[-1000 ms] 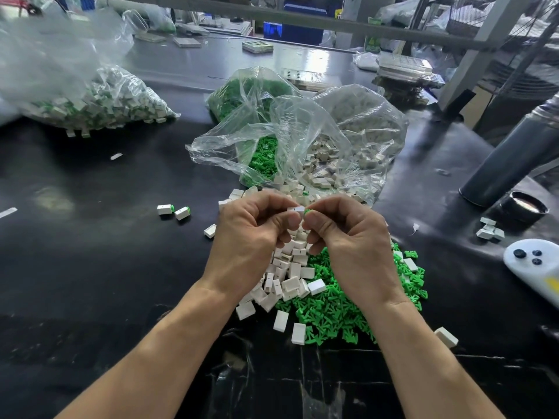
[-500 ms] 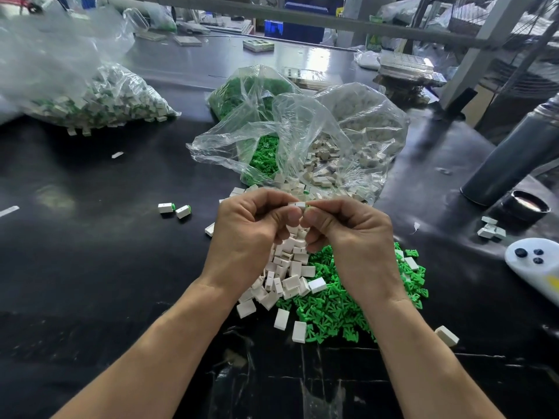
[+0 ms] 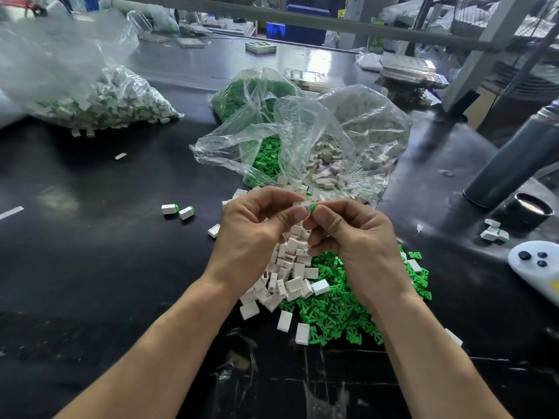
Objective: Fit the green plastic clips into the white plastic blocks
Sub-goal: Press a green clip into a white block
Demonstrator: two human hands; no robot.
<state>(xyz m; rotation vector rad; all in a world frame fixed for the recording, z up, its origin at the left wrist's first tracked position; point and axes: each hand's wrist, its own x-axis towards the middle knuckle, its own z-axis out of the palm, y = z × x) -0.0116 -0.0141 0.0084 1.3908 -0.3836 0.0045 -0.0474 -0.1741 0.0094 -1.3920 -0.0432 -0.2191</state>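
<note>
— What is held, and by which hand?

— A white block [image 3: 303, 206] is pinched by the left hand [image 3: 257, 237]; a green clip [image 3: 312, 207] is pinched by the right hand [image 3: 354, 237]; clip and block are pressed together above the loose piles.

— And those piles?

— White blocks [image 3: 287, 276] and green clips [image 3: 335, 309] are heaped on the black table [image 3: 106, 267]; two finished pieces [image 3: 178, 210] are seen left of the hands.

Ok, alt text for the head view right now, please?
Left hand pinches a white block while right hand pinches a green clip at its end, above piles of blocks and clips on a black table.
</note>
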